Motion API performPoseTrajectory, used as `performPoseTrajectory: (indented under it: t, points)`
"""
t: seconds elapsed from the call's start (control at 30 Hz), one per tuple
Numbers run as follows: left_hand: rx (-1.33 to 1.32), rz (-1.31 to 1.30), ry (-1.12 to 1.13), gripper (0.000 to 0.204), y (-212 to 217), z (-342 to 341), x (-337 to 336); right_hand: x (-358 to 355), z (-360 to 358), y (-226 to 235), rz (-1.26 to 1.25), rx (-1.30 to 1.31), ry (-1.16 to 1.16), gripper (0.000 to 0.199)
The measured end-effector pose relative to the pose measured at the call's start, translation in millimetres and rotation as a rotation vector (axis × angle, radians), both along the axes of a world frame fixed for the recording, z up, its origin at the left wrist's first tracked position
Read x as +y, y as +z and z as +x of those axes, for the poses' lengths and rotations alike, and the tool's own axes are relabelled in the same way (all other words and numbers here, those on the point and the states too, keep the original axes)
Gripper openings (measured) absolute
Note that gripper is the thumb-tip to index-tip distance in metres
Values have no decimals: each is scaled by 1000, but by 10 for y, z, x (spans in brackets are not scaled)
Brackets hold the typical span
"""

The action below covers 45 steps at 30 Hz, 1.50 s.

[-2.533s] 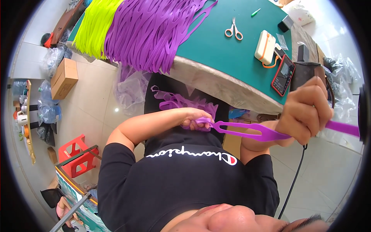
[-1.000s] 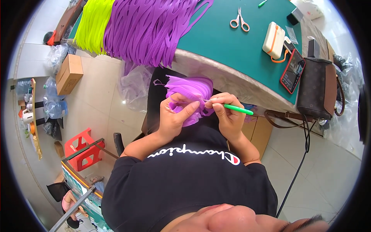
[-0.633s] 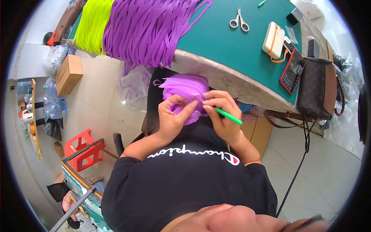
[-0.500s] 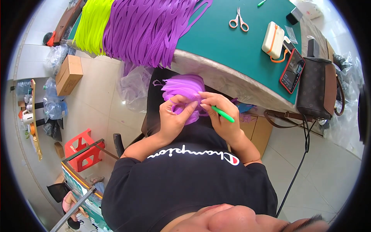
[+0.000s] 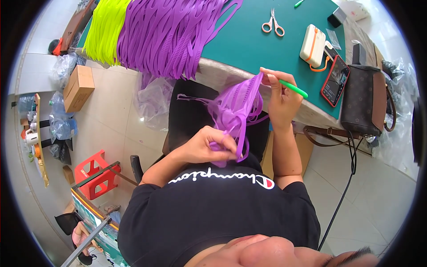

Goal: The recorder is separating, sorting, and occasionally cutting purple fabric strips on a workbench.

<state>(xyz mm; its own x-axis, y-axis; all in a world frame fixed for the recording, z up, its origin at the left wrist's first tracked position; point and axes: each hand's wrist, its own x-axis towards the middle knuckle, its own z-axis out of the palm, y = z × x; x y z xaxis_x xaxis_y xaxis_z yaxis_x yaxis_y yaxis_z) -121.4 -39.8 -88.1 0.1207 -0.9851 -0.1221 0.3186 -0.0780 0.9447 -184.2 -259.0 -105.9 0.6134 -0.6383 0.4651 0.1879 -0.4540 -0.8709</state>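
Observation:
A loose bundle of purple rubbery straps [image 5: 233, 103] is stretched over my lap. My left hand [image 5: 208, 144] is closed on its near end, with strap loops hanging by the fingers. My right hand [image 5: 284, 101] pinches the far end up near the table edge and pulls it taut. The same hand keeps a slim green-handled tool [image 5: 295, 89] between thumb and fingers; its tip is too small to make out. On the table, a thick pile of purple straps [image 5: 162, 38] lies beside a pile of yellow-green straps [image 5: 101, 33].
The green-topped table [image 5: 242, 42] carries scissors [image 5: 272, 24], a white power bank [image 5: 313, 43], a phone [image 5: 336, 81] and a brown handbag [image 5: 364, 101]. Clear plastic bags [image 5: 155, 102] lie under its edge. A red stool [image 5: 95, 173] and a cardboard box [image 5: 79, 89] stand at left; another person [image 5: 82, 236] sits lower left.
My hands have moved apart. The right went up and right, drawing the strap end with it; the left came down toward my body. The bundle is now pulled long between them.

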Motion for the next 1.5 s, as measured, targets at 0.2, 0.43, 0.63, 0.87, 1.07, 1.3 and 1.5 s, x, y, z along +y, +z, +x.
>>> performPoseTrajectory:
  t: [0.2, 0.43, 0.63, 0.87, 1.07, 1.3, 1.5]
  points:
    - [-268, -261, -138, 15, 86, 24, -48, 27, 52, 22, 150, 60, -2, 12]
    - [-276, -254, -190, 15, 80, 51, -24, -3, 42, -9, 269, 87, -66, 14]
    - [-188, -115, 123, 15, -39, 28, -53, 155, -149, 171, 394, -63, 240, 10]
    - [191, -41, 254, 36, -77, -31, -129, 214, -322, 187, 174, -187, 331, 11]
    - [572, 250, 399, 34, -256, 39, -136, 296, -464, 159, 133, -156, 387, 10]
    - [498, 115, 559, 28, -112, -2, -126, 338, -538, 97, 294, 62, 188, 12]
    - [-213, 28, 664, 15, -33, -36, -78, 68, -470, 197, 414, 255, 383, 10]
